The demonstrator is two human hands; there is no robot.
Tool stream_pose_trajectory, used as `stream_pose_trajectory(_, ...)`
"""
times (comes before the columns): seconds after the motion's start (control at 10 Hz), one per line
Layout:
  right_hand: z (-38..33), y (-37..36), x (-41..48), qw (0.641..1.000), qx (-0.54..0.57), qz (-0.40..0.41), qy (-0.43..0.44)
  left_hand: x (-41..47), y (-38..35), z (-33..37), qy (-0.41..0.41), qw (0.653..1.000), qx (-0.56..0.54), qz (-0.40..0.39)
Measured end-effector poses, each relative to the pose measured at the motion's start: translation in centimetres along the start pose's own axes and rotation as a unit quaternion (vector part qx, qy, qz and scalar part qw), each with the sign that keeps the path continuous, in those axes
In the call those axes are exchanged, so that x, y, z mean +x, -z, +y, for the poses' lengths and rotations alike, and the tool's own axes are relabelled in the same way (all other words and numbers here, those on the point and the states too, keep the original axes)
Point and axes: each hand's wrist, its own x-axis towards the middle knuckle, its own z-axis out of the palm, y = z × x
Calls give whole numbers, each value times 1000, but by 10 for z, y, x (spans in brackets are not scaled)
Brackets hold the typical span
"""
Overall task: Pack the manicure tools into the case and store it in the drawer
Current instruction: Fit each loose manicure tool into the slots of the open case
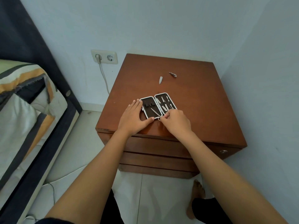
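A white-rimmed manicure case with dark lining is laid open flat near the front of the brown wooden nightstand top. Its left edge is steadied by the left hand, fingers spread flat, nothing gripped. The right hand is pinched closed on a small metal tool at the case's near edge. Several tools are seated in the right half; one lies loose in the left. Two silver nail clippers, one flat and one angled, are seen apart further back.
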Motion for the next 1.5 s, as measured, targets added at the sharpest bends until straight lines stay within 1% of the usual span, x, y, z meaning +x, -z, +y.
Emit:
stream_pose_trajectory(0.2, -10, -6, 5, 999, -31, 18, 3, 0, 2, 0, -7, 1000, 2, -5)
stream_pose_trajectory(0.3, -13, -14, 9, 999, -30, 29, 12, 0, 3, 0, -10, 1000, 12, -21)
stream_pose_trajectory(0.4, -12, -18, 10, 997, -30, 55, 43, 1, 5, 0, -15, 999, 23, -37)
stream_pose_trajectory(0.5, -5, -19, 8, 988, -25, 90, 120, 1, 5, -1, -17, 998, 30, -48)
stream_pose_trajectory(0.6, 9, -21, 4, 965, -74, 110, 226, 1, 5, -1, -19, 998, 36, -56)
stream_pose_trajectory(0.8, 15, -25, 9, 948, -107, 98, 283, 0, 5, -2, -23, 995, 61, -75)
stream_pose_trajectory(0.9, 12, -26, 12, 949, -102, 76, 289, 0, 5, -1, -24, 994, 67, -80)
stream_pose_trajectory(1.0, 14, -23, 15, 954, -43, 79, 287, 0, 5, -2, -27, 994, 70, -77)
stream_pose_trajectory(1.1, 16, -13, 35, 969, 46, 91, 227, -1, 1, -3, -30, 995, 75, -61)
stream_pose_trajectory(1.2, 14, -3, 73, 979, 87, 96, 156, -1, -4, -3, -28, 996, 80, -43)
stream_pose_trajectory(1.4, -7, 1, 152, 993, 59, 52, 93, 1, -9, -6, -30, 996, 77, -20)
stream_pose_trajectory(1.5, -15, -7, 182, 996, 34, 11, 84, 2, -11, -7, -32, 996, 83, -7)
